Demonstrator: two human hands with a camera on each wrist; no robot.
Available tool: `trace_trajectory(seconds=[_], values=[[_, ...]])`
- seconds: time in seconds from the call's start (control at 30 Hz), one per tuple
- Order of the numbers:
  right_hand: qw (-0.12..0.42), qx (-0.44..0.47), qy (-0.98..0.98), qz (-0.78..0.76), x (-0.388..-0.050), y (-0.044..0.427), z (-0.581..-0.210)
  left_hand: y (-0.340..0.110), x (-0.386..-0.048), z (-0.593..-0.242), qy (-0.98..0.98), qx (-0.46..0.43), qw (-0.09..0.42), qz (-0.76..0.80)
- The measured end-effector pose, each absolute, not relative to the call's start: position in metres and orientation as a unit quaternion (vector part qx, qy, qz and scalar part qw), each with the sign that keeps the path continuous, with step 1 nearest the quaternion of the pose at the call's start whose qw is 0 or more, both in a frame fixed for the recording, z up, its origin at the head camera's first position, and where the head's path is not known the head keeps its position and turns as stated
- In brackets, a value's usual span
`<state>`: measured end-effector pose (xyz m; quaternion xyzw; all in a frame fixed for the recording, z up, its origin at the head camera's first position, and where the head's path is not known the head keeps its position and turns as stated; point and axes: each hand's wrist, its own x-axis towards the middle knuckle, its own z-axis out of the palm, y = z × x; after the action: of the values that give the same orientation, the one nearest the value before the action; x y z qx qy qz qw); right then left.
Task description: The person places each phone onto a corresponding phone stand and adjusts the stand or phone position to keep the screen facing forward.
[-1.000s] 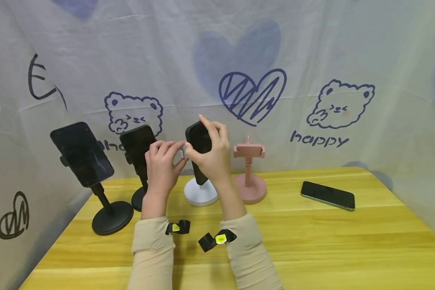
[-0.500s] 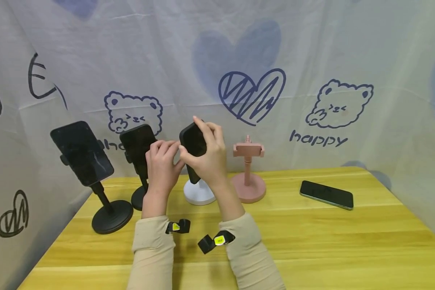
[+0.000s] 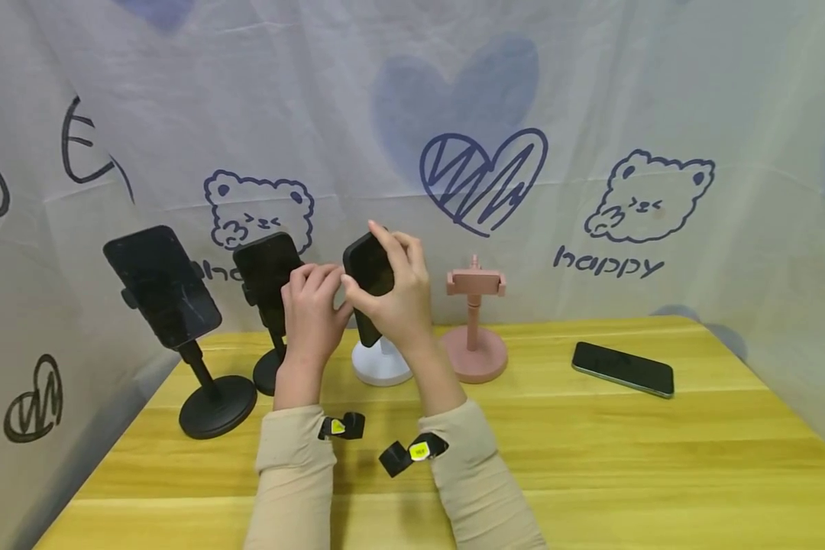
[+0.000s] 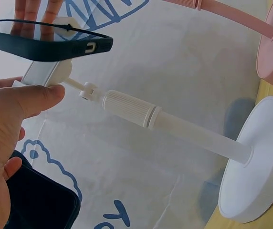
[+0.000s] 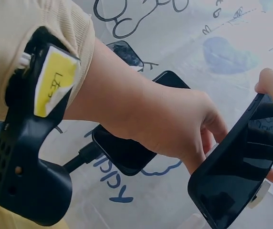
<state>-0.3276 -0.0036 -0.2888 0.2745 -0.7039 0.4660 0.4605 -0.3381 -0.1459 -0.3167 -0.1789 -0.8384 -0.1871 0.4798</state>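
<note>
A black phone [image 3: 369, 267] stands tilted at the head of a white phone stand, whose round base [image 3: 380, 369] rests on the table. My right hand [image 3: 400, 294] grips the phone by its edges, thumb on the left side and fingers on the right. From the left, my left hand [image 3: 312, 309] pinches the stand's white clamp [image 4: 43, 74], its thumb lying along it in the left wrist view. Behind the phone's back, the clamp lies close against it; whether its far jaw bears on the phone's edge I cannot tell. The white post [image 4: 198, 131] runs down to the base.
Two black stands carrying phones, the far-left phone [image 3: 163, 286] and the nearer phone [image 3: 266, 271], stand left. A pink phone stand [image 3: 474, 355] without a phone is right of the white one. Another phone [image 3: 622, 370] lies flat on the wooden table [image 3: 632, 466]. A printed cloth hangs behind.
My right hand has shifted a little left with the phone, bringing it closer to my left hand. The left hand stays on the clamp. The head view has moved slightly.
</note>
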Motion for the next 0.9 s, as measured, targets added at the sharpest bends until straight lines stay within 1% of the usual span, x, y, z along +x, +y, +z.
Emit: trace_trajectory(seconds=[0.4,0.73,0.9], values=[[0.454,0.273,-0.707,0.469,-0.3325,-0.0027,-0.2954,-0.1455,-0.3381,-0.3177,-0.841,-0.178,0.476,-0.187],[0.465,0.248,-0.706,0.474,-0.3323,-0.0038,-0.2952,-0.1446,-0.3395,-0.3171,-0.836,-0.187,0.477,-0.195],[0.453,0.229,-0.71,0.488,-0.3323,-0.0042,-0.2939,-0.1446,-0.3407,-0.3157,-0.833,-0.193,0.479,-0.198]])
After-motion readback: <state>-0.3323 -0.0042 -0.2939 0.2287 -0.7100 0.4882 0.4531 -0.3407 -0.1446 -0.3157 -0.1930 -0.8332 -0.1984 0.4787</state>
